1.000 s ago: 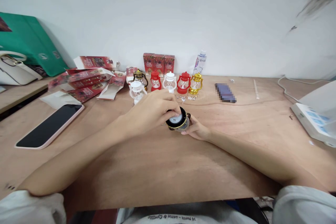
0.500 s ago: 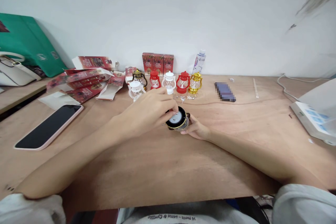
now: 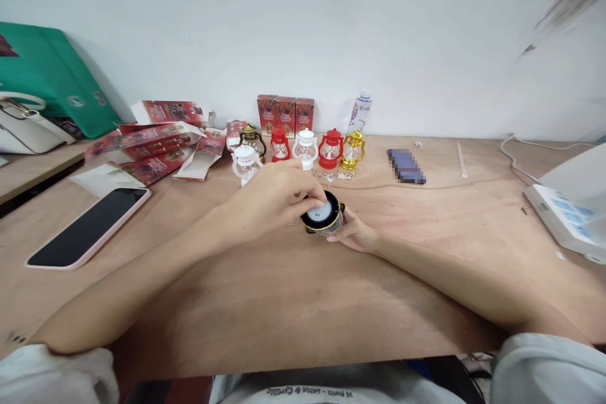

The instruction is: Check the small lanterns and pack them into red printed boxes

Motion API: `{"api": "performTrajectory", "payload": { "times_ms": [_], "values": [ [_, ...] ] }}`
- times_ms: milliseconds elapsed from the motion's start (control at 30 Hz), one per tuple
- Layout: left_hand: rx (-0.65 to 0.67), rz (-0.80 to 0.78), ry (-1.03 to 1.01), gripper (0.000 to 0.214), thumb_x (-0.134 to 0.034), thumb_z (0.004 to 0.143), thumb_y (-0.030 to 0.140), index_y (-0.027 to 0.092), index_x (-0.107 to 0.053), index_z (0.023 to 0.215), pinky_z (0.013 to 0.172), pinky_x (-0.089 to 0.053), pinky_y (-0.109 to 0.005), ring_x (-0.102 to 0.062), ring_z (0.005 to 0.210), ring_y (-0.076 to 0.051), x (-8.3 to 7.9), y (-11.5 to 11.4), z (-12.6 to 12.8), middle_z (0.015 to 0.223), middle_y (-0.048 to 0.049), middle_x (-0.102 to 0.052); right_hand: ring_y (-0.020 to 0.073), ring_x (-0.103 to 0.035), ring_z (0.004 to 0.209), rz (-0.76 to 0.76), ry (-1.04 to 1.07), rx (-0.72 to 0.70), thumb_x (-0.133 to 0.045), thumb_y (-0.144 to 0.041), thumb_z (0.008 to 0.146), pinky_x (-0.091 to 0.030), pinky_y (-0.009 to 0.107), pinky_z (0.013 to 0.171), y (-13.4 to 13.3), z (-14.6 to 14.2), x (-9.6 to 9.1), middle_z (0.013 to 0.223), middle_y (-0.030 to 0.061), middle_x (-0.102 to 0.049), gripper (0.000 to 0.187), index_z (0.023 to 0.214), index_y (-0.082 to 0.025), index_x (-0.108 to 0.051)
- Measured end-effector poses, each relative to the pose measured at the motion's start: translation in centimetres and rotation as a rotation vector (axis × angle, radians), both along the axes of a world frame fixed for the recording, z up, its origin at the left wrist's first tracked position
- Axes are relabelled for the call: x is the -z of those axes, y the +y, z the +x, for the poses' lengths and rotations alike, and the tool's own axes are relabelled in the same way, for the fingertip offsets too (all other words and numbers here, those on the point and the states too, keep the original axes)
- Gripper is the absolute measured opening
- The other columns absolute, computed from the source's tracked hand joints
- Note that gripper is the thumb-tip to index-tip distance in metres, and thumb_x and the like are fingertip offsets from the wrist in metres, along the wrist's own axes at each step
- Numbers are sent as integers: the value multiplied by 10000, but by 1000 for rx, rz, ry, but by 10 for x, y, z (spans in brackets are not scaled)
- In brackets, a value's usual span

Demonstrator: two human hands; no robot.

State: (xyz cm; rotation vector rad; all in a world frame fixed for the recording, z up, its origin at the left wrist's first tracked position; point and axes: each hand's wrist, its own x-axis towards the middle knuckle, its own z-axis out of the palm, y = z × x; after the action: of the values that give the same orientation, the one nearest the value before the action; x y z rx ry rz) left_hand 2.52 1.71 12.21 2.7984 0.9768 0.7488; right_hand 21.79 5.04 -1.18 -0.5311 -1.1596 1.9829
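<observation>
A small black-and-gold lantern (image 3: 334,226) is tipped over above the table, its black underside with a white round disc (image 3: 320,211) facing up toward me. My right hand (image 3: 355,230) is closed around the lantern's body from the right. My left hand (image 3: 288,192) reaches over from the left, its thumb and index finger pinched together at the disc's edge. Anything between those fingertips is too small to make out. Behind stand a white lantern (image 3: 245,163), a black-and-gold one (image 3: 250,139), a red one (image 3: 280,144) and several more.
Opened red cardboard boxes (image 3: 156,139) lie heaped at the left, beside a phone (image 3: 89,227). Three upright boxes (image 3: 285,115) and a bottle (image 3: 360,112) stand near the wall. A blurred dark phone-like object (image 3: 406,166) and a white power strip (image 3: 565,218) are at the right.
My left thumb and fingers have shifted slightly on the disc, uncovering more of the black rim. The lantern has moved a little to the right, still in my right hand.
</observation>
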Motion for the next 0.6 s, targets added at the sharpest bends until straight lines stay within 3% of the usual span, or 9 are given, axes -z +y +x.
{"api": "performTrajectory", "payload": {
  "times_ms": [100,300,600],
  "values": [
    [-27,-27,-16,121,-597,853,170,175,-703,794,576,-356,-214,-535,623,-103,-2,-1,0,682,20,-665,153,-627,853,-5,7,0,-757,15,424,-501,278,797,0,0,0,888,-33,-706,551,914,-222,-671],
    [56,-2,49,165,-561,871,152,180,-695,780,649,-394,-237,-540,709,-129,0,3,0,745,-1,-667,151,-595,818,48,-39,14,-769,-7,434,-482,273,774,1,1,2,842,-34,-674,498,875,-212,-659],
    [23,-59,38,148,-583,818,109,160,-700,742,625,-389,-208,-549,691,-109,-3,8,-5,767,-12,-602,142,-600,824,50,-56,17,-772,-32,455,-470,255,766,0,2,1,865,-28,-685,526,938,-209,-662]
  ]
}}
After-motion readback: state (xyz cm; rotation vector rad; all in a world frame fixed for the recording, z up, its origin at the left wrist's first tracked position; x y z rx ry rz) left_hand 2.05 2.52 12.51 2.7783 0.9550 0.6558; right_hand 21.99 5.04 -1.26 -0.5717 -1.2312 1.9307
